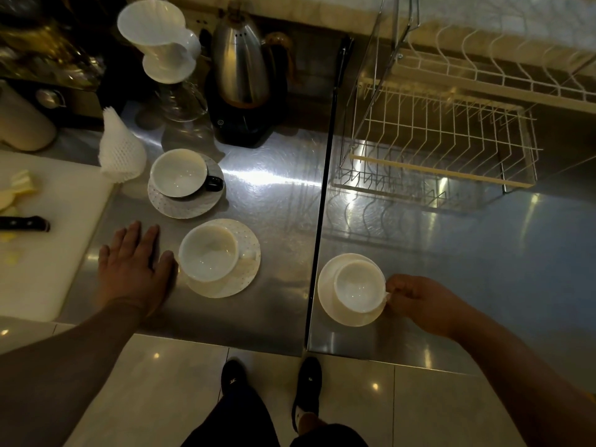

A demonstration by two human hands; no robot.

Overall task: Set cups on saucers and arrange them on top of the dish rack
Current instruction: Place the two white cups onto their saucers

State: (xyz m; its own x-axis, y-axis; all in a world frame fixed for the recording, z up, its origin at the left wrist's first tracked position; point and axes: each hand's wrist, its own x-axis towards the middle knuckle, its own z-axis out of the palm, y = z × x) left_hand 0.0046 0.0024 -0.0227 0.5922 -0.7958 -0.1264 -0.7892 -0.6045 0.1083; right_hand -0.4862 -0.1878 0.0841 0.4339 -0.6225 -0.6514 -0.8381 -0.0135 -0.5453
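Three cups sit on saucers on the steel counter. A white cup (pixel 359 287) rests on a plain white saucer (pixel 329 304) at the right, and my right hand (pixel 419 301) pinches its handle. A white cup (pixel 208 254) stands on a dotted white saucer (pixel 240 283) in the middle. My left hand (pixel 135 266) lies flat and open on the counter just left of it. Farther back, a cup with a black handle (pixel 179 172) sits on a grey dotted saucer (pixel 183 206). The white wire dish rack (pixel 435 137) stands at the back right.
A steel kettle (pixel 240 69) on a black base, a white pour-over dripper (pixel 159 37) on a glass carafe and a white foam net (pixel 119 153) stand behind the cups. A white cutting board (pixel 54 227) with a knife (pixel 24 223) lies at the left. A dark seam (pixel 322 201) splits the counter.
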